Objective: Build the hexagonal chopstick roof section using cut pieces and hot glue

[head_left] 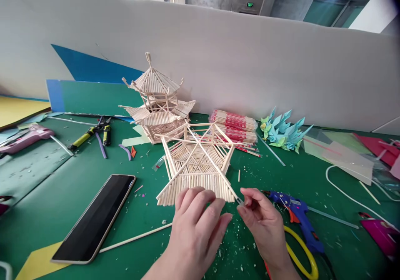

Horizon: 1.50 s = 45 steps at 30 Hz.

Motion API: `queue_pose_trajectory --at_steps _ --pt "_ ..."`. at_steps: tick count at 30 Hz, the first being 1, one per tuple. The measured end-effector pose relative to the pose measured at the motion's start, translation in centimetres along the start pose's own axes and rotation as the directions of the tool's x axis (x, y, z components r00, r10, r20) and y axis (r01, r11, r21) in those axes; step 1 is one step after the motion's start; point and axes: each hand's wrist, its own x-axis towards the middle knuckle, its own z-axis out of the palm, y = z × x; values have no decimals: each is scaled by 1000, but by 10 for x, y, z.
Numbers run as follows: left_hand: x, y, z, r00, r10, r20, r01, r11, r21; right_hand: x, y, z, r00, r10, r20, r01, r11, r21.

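A six-sided roof section made of thin wooden sticks (197,163) lies upside down on the green table mat (78,188). My left hand (196,226) rests against its near edge, fingers stretched out over the row of sticks. My right hand (261,217) is at the section's near right corner, thumb and fingers pinched together on something small I cannot make out. Behind the section stands a finished stick pagoda (156,103).
A phone (95,217) lies face up to the left, a long stick (134,238) beside it. A blue glue gun (296,217) and yellow-handled scissors (300,259) lie right of my hands. Bundled sticks (234,126), paper cranes (283,132), pliers (90,134) and a pink glue gun (25,138) sit further back.
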Motion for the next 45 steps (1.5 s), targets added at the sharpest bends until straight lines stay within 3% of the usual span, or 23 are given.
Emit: queue_pose_trajectory --at_steps 5,12,26,31,34,37,41,45 --pt "6 -2 12 1000 -7 1 7 993 115 6 0 4 997 -68 45 69 997 -27" --pt "10 -5 20 1000 16 -9 -14 991 131 10 2 6 990 -116 81 118 993 -21" --pt "11 -4 18 998 32 -51 -24 990 137 11 6 5 985 -144 99 147 989 -28" --pt "6 1 7 992 80 -101 -63 986 157 5 4 3 990 -131 47 133 991 -29" --pt "-8 4 -3 987 103 -121 -90 990 105 -2 2 -2 994 -97 -55 95 995 -39" --pt "-33 4 -6 994 38 -107 -37 999 15 -12 2 -12 989 -57 -135 51 997 -53" --pt "-76 -1 2 998 26 60 -24 999 -30 -33 6 -22 990 2 -139 -12 998 -69" --pt "-111 -9 5 973 18 230 -29 999 44 -56 9 -15 998 56 -36 -60 992 -113"
